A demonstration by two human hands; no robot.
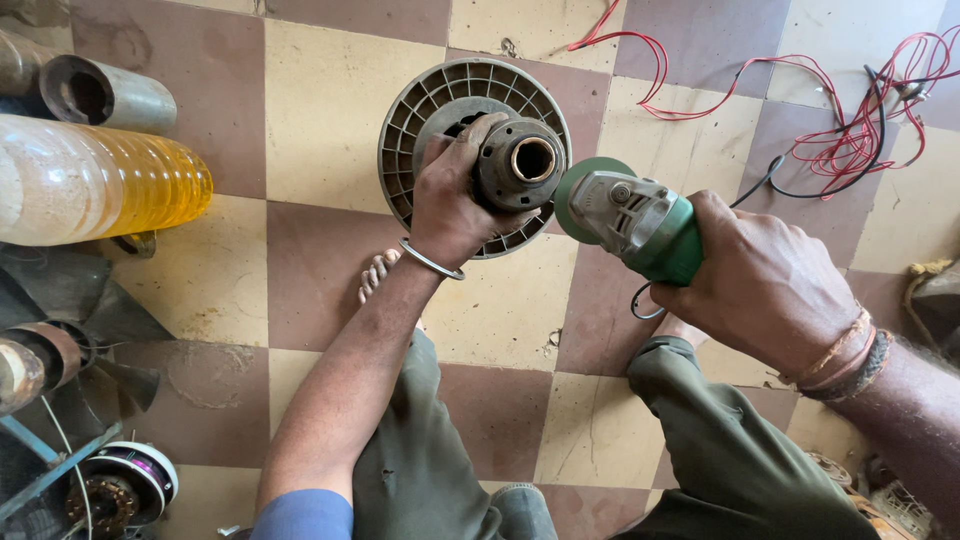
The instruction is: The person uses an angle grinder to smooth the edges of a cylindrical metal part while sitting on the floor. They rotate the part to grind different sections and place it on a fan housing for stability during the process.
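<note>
My left hand [452, 196] grips a grey round motor part [470, 100] with a ribbed disc and a central hub [522, 163] whose brass-coloured bore faces up. A metal bangle sits on that wrist. My right hand [762, 284] holds a green angle grinder [640, 222]. Its green disc [575, 190] sits right beside the hub, at its right edge. My bare foot [377, 273] shows on the tiled floor under the part.
A plastic bottle of yellow liquid [100, 180] and a metal pipe [105, 95] lie at the left. Fan blades and a motor part [125, 485] sit at the lower left. Red and black wires [850, 120] sprawl at the upper right.
</note>
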